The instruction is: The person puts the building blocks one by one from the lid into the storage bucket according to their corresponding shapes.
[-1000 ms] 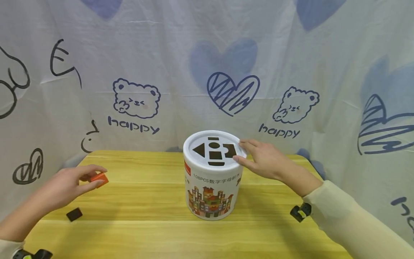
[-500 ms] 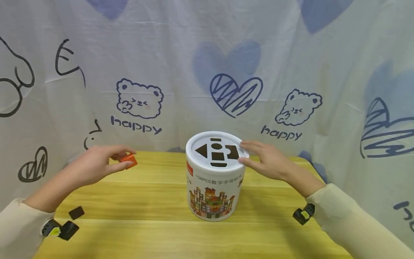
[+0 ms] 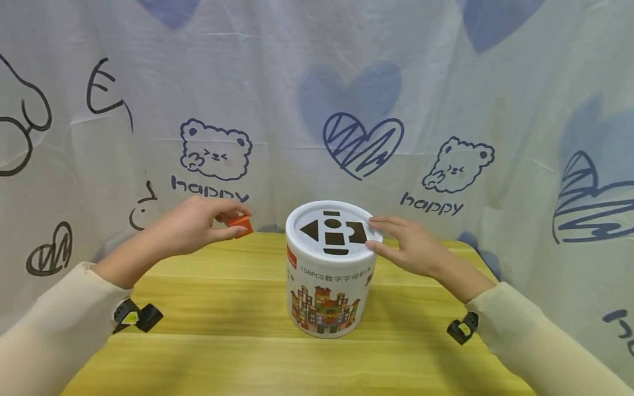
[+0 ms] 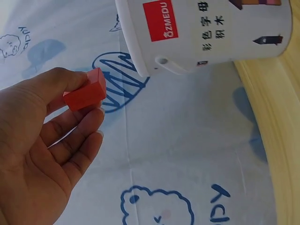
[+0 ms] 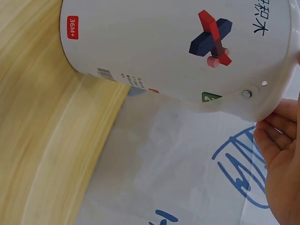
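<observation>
My left hand (image 3: 203, 223) pinches a small red-orange toy block (image 3: 241, 226) between thumb and fingers, raised left of the bucket. In the left wrist view the thumb lies along the block (image 4: 88, 92) and the other fingers curl below it. A white cylindrical bucket (image 3: 327, 297) stands upright on the table, with printed block buildings on its side. Its white lid (image 3: 309, 250) has dark cut-outs: a triangle, a circle, a square and other shapes. My right hand (image 3: 408, 245) rests on the lid's right rim, fingers extended and thumb apart; its fingertips (image 5: 269, 136) touch the rim's edge.
The yellow wood-grain table (image 3: 223, 352) lies under the bucket. A pale cloth (image 3: 277, 99) with bear and heart drawings hangs close behind and at both sides. Cameras sit on the left wrist (image 3: 136, 316) and the right wrist (image 3: 463, 328).
My left hand has carried the block up and rightward, toward the bucket. Its forearm now hides the spot where a small dark piece lay. My right hand stays on the rim.
</observation>
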A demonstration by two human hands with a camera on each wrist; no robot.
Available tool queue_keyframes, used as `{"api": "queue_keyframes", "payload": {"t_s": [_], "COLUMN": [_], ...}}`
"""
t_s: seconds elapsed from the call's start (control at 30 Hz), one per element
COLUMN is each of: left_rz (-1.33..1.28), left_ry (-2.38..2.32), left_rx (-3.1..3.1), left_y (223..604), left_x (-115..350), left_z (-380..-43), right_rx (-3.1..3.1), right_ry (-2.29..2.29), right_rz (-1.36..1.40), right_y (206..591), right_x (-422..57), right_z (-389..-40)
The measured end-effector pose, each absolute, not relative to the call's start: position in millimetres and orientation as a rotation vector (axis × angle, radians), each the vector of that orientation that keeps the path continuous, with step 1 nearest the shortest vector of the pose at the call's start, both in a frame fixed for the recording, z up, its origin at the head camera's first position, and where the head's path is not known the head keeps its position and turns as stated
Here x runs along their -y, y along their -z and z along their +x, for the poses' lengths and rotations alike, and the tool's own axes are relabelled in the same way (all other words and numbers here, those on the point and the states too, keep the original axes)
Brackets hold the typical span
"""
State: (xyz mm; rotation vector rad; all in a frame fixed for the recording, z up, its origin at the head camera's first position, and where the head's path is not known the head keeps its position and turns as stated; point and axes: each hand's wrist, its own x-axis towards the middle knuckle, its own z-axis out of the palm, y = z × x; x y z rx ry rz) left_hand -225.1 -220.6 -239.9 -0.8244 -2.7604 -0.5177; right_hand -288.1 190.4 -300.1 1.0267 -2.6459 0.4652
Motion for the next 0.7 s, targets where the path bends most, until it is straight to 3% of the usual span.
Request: {"api": "queue_keyframes", "payload": {"t_s": [0.7], "left_rz": [-1.069], "left_ry": [0.575], "left_rx": [2.848], "left_y": [210.0], "left_x": [147.7], "left_z": [-287.2], "right_rx": [2.612], "right_ry": [-0.495], "right_rz": [1.02], "right_y": [305.6], "right_x": [-191.6], "right_z": [-288.7]}}
